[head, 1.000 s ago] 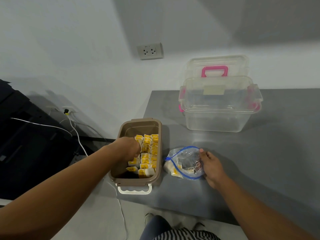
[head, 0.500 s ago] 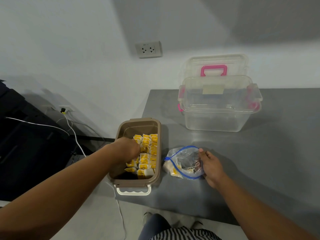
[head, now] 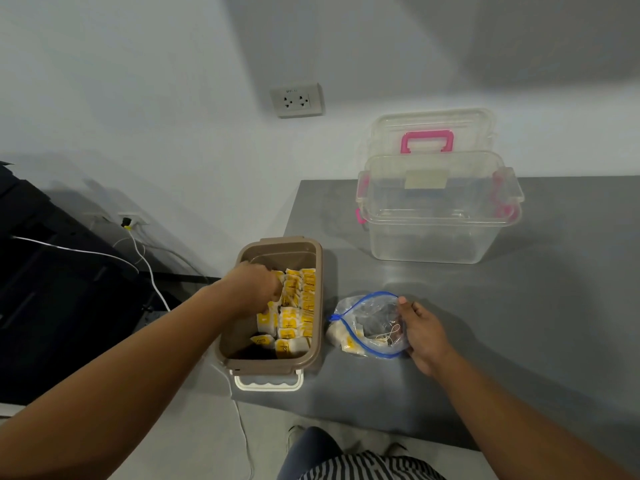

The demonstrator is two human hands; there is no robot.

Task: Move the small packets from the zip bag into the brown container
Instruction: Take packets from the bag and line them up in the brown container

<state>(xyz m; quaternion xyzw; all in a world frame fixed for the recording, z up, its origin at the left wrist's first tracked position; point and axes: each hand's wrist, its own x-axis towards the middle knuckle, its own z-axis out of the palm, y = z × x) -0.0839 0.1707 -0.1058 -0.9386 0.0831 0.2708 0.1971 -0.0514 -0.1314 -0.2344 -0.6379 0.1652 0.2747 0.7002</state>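
A black unit (head: 41, 289) fills the 9 o'clock side of the view, with a white cable (head: 149, 268) running down in front of it from a low wall outlet.

The left hand (head: 256, 287) reaches in from 8 o'clock and dips into the brown container (head: 266, 363), knuckles up and fingers curled downward among the small packets (head: 294, 306). The fingertips are hidden, so I cannot tell whether they have hold of a packet. The white and yellow packets stand in close rows along the container's 3 o'clock wall and near end, while its far end at 12 o'clock is bare. The container sits at the worktop (head: 519, 323) edge, with its white latch handle (head: 266, 382) pointing to 6 o'clock.

Just beside the container, at its 3 o'clock, the zip bag (head: 370, 323) lies on the worktop with its blue-edged mouth open. A few packets show at its 8 o'clock corner, and loose strings lie inside.

The right hand (head: 420, 332) comes in from 5 o'clock and grips the bag's 3 o'clock rim, fingers curled round the edge and one fingertip on the blue zip.

At 12 o'clock from the bag, well apart, a clear box (head: 440, 216) with pink latches stands open. Its lid (head: 433, 129), with a pink handle, leans on the wall behind it. A wall socket (head: 297, 100) sits at 10 o'clock from the box.
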